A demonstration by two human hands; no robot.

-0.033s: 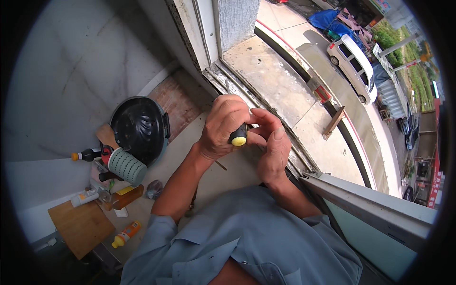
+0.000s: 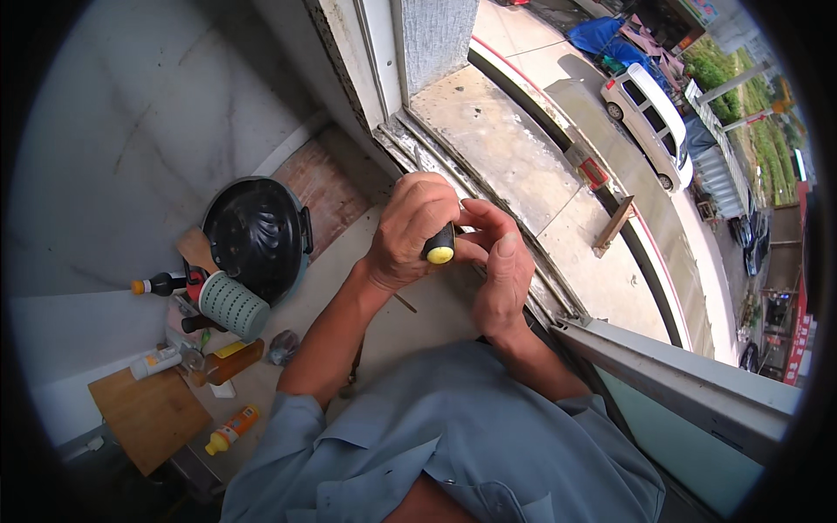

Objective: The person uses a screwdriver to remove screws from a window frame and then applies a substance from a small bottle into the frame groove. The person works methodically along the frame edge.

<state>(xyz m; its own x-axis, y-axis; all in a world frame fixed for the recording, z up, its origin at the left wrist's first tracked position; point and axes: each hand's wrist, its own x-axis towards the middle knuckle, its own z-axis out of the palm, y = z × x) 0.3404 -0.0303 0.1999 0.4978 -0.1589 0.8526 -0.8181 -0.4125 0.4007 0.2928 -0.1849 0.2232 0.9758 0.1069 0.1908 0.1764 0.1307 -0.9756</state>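
My left hand (image 2: 410, 228) is wrapped round a screwdriver with a black handle and a yellow butt end (image 2: 440, 254). The butt faces up toward me, and a thin metal shaft shows past the knuckles, over the window track (image 2: 488, 209). Close against it on the right is my right hand (image 2: 501, 266), its fingers curled in toward the handle and its thumb raised. The right fingertips reach the side of the left hand; whatever they pinch is hidden. Both hands are above the inner edge of the window sill.
To the left lie a black lidded pan (image 2: 257, 235), a grey-green perforated holder (image 2: 234, 305), a dark sauce bottle (image 2: 166, 284), an amber bottle (image 2: 234, 361), an orange bottle (image 2: 232, 431) and a wooden board (image 2: 150, 418). A sliding window frame (image 2: 680, 366) stands at right; outside is a parked van (image 2: 645, 126).
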